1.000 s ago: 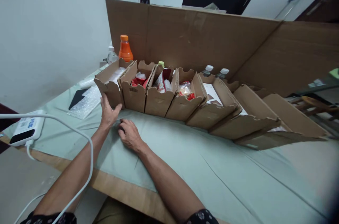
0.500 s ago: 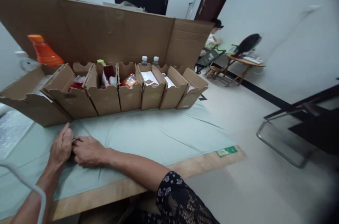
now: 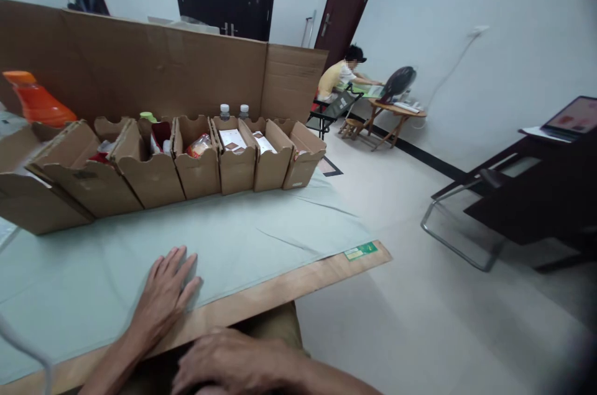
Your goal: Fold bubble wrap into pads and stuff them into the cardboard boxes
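Observation:
My left hand (image 3: 164,295) lies flat and open on the pale green cloth (image 3: 261,233) near the table's wooden front edge (image 3: 280,286), holding nothing. Below that edge, at the bottom of the view, my right hand (image 3: 228,364) rests palm down with its fingers loosely curled, and nothing shows in it. A row of several open cardboard boxes (image 3: 196,162) stands across the table beyond my hands, some with red and white packets inside. Behind the row rises a tall cardboard sheet (image 3: 153,74).
An orange bottle (image 3: 40,106) stands at the far left, and two small capped bottles (image 3: 232,111) stand behind the boxes. A person sits at a small round table (image 3: 396,110) far back. A dark desk with a laptop (image 3: 573,118) and a metal chair frame (image 3: 459,233) stand at right.
The view has swung right and pulled back. My hands have come apart: the left now lies flat on the cloth, and the right has drawn back off the table below its edge.

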Motion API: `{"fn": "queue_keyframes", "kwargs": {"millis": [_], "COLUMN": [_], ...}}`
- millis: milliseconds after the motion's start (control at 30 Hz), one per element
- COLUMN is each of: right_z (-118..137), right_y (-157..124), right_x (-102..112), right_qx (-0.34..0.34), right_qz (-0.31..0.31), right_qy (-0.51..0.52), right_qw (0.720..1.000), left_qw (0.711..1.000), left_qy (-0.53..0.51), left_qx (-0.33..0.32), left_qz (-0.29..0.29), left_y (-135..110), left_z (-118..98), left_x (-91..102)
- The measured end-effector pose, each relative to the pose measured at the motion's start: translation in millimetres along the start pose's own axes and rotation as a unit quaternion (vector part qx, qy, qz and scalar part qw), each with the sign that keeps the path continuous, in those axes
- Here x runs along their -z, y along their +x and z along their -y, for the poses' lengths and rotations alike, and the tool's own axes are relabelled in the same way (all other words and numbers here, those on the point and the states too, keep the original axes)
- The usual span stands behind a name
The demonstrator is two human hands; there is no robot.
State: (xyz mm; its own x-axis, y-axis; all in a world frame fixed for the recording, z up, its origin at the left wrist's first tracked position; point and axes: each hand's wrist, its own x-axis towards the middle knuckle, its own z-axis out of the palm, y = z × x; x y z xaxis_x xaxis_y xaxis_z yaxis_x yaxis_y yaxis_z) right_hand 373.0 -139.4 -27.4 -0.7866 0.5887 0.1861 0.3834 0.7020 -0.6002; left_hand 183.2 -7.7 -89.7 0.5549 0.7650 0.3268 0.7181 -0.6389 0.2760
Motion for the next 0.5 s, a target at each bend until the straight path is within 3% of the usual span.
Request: {"fn": "queue_keyframes", "kwargs": {"millis": [100,200,300,367,433,500], "right_z": [5,-6,-32,-57,-85,-115], "right_y": [-62,-114,-139,-137,-125,-109], "right_x": [56,138,231,290,341,378], "right_qx": [-0.16,-0.271,-0.321,-0.383,-0.465,-0.525], "right_qz": [-0.083,-0.238,-0.327,-0.321,-0.239,-0.15], "right_qy": [0.069,-0.028,-0.154,-0.243,-0.332,-0.376], "right_qw": [0.981,0.933,0.875,0.831,0.785,0.748], "left_qw": [0.999,0.997,0.989,0.984,0.98,0.979], "left_qy": [0.012,0.029,0.052,0.066,0.079,0.088], "left_qx": [-0.026,-0.057,-0.109,-0.136,-0.149,-0.156], "left_qz": [-0.014,-0.049,-0.086,-0.099,-0.104,-0.096], "left_y": [-6,-8,-8,-9,-10,-11], "left_z": [-4,6,13,13,13,15], "left_x": [-6.6,-10.3,-13.2,-14.4,-15.6,-17.6]}}
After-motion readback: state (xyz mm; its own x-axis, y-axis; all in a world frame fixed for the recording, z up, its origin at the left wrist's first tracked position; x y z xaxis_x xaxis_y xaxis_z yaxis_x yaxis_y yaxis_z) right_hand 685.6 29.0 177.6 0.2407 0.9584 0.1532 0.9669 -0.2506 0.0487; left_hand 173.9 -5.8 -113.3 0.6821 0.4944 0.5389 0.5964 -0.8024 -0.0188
